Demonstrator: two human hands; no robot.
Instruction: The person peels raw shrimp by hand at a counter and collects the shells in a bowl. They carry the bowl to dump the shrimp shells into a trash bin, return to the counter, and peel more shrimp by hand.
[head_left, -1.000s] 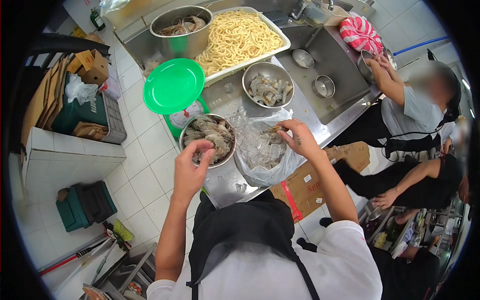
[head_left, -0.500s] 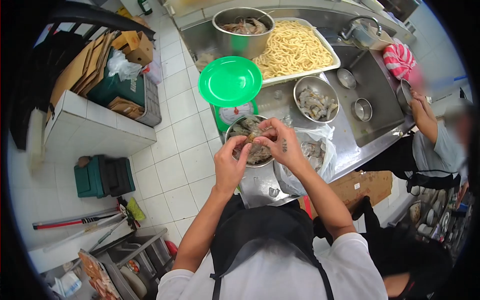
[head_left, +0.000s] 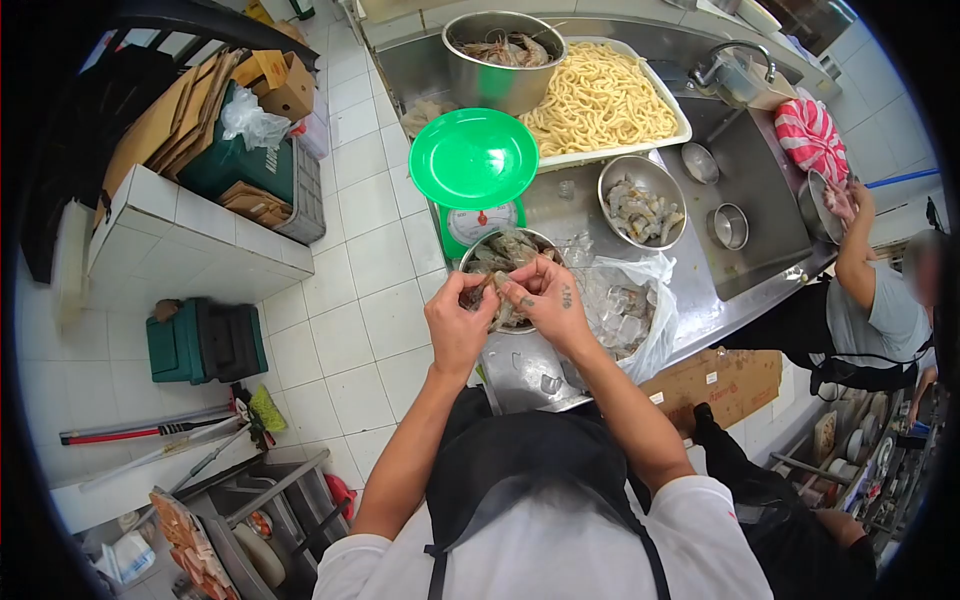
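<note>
Both my hands pinch a grey shrimp over the near edge of a metal bowl. My left hand is closed on its left side, and my right hand grips it with thumb and fingertips. Beneath them, the bowl holds a heap of grey shrimp, partly hidden by my fingers. To the right, a clear plastic bag lies spread with ice cubes in it. Behind the bag stands a steel bowl of shrimp that look peeled.
A green-topped scale stands behind the shrimp bowl. Beyond it are a steel pot of shrimp and a white tray of thick noodles. The sink lies right, where another person holds a metal bowl.
My fingers have come closer together around the shrimp and sit slightly lower. My view has shifted a little, uncovering more of the ice. The co-worker's hands at the sink have moved.
</note>
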